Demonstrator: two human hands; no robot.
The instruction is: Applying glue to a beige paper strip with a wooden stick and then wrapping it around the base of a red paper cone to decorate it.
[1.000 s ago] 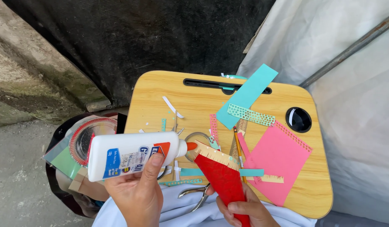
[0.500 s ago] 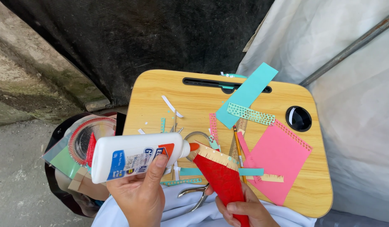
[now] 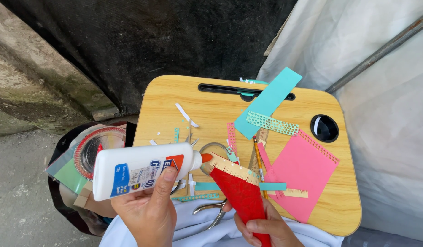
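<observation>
Glue bottle [image 3: 142,175] raised slightly since a second ago, held in left hand [image 3: 149,212] grip; orange nozzle now at fringed top of red paper cone [image 3: 239,194], clasped by right hand [image 3: 266,227] above tabletop [image 3: 211,110]. Gluing judged underway.

one glue bottle [image 3: 140,174], one red paper cone [image 3: 241,196], one pink sheet [image 3: 303,176] at three o'clock, one pencil [image 3: 258,160], two hands.

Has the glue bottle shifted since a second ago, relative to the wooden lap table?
Yes. The glue bottle in the left hand has edged rightward against the wooden lap table, its orange tip now at the fringed top of the red paper piece held by the right hand.
</observation>
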